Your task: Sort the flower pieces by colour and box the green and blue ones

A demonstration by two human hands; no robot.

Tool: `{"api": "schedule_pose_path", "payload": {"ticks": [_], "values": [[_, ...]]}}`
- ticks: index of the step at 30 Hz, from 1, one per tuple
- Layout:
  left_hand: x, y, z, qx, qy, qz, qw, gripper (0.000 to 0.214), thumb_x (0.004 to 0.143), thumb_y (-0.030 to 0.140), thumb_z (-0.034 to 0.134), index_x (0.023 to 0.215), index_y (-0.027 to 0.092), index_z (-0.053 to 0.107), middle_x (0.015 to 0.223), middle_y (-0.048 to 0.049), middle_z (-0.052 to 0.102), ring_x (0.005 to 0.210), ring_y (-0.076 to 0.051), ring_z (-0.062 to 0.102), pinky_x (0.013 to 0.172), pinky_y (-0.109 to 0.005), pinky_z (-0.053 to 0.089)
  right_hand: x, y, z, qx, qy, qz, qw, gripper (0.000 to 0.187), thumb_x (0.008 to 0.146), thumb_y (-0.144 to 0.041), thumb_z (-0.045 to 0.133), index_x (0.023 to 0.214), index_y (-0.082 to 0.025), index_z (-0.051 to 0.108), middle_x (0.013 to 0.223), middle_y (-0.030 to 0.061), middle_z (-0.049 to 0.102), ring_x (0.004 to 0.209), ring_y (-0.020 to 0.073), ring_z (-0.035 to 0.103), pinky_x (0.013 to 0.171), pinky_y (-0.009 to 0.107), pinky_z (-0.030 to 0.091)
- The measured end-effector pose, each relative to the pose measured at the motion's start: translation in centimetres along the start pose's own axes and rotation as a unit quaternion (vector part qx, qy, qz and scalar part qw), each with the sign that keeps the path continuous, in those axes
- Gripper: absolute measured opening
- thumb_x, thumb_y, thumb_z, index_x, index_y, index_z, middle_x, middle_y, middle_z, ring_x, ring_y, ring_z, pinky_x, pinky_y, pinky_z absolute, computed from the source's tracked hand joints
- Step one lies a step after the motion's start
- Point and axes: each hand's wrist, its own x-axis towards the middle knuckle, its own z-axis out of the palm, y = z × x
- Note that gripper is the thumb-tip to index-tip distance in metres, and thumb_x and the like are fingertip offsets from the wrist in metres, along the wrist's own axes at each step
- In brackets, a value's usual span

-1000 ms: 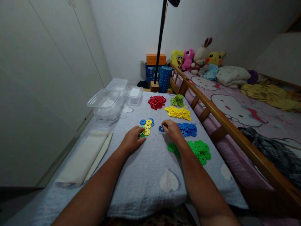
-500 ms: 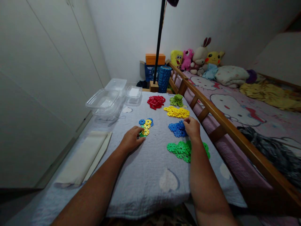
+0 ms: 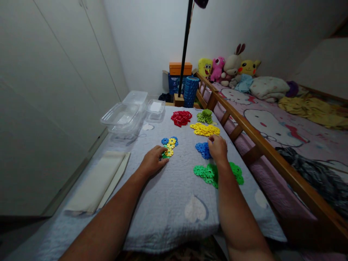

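Observation:
Over a small mixed cluster of interlocking snowflake discs, blue, yellow [image 3: 170, 146] and green, rests my left hand [image 3: 153, 159]. Its thumb and index finger are apart and touch the cluster's near left side. My right hand [image 3: 218, 148] is at the right side of a pile of blue snowflake discs [image 3: 202, 150], fingers curled together and pointing left. What its fingertips hold, if anything, is hidden. Below that wrist lies a pile of green discs [image 3: 202, 171], partly covered by my forearm. Yellow discs [image 3: 204, 129] lie just beyond the right hand.
Red pieces [image 3: 181, 118] and light green pieces [image 3: 205, 116] are heaped at the far end. Clear plastic containers [image 3: 119, 114] stand at the back left, with a folded cream cloth [image 3: 95, 181] nearer. A wooden bed rail [image 3: 244, 130] runs along the right, and a black pole [image 3: 185, 47] rises behind.
My right hand has shifted slightly left over the blue pile, covering more of its right side. The left hand stays at the mixed cluster. The view has moved slightly.

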Motion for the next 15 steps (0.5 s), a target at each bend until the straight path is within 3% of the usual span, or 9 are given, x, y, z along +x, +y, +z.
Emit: {"api": "schedule_pose_path", "payload": {"ticks": [4, 9, 15], "values": [[0.0, 0.0, 0.0, -0.002, 0.002, 0.001, 1.000, 0.035, 0.081, 0.027, 0.070, 0.115, 0.021, 0.072, 0.115, -0.0085, 0.070, 0.090, -0.022, 0.070, 0.084, -0.036, 0.056, -0.8, -3.4, 0.6, 0.050, -0.073, -0.088, 0.992, 0.018, 0.092, -0.017, 0.059, 0.101, -0.018, 0.075, 0.110, 0.0117, 0.076, 0.106, 0.0244, 0.065, 0.099, 0.035, 0.045], [-0.1, 0.0, 0.0, -0.005, 0.001, 0.005, 1.000, 0.034, 0.082, 0.027, 0.069, 0.116, 0.021, 0.071, 0.114, -0.0084, 0.070, 0.091, -0.022, 0.069, 0.084, -0.036, 0.056, -1.3, -7.5, 1.0, 0.071, -0.204, -0.182, 0.959, 0.020, 0.095, -0.018, 0.061, 0.107, -0.018, 0.077, 0.114, 0.0096, 0.077, 0.106, 0.0206, 0.066, 0.098, 0.031, 0.045], [0.0, -0.1, 0.2, -0.008, -0.002, 0.006, 1.000, 0.034, 0.081, 0.026, 0.070, 0.115, 0.020, 0.071, 0.113, -0.0087, 0.069, 0.092, -0.023, 0.068, 0.083, -0.035, 0.056, 0.5, -11.6, 3.0, -0.002, -0.255, -0.233, 0.938, 0.033, 0.099, -0.020, 0.057, 0.127, -0.015, 0.073, 0.132, 0.0142, 0.071, 0.123, 0.0249, 0.061, 0.107, 0.034, 0.042]]}}
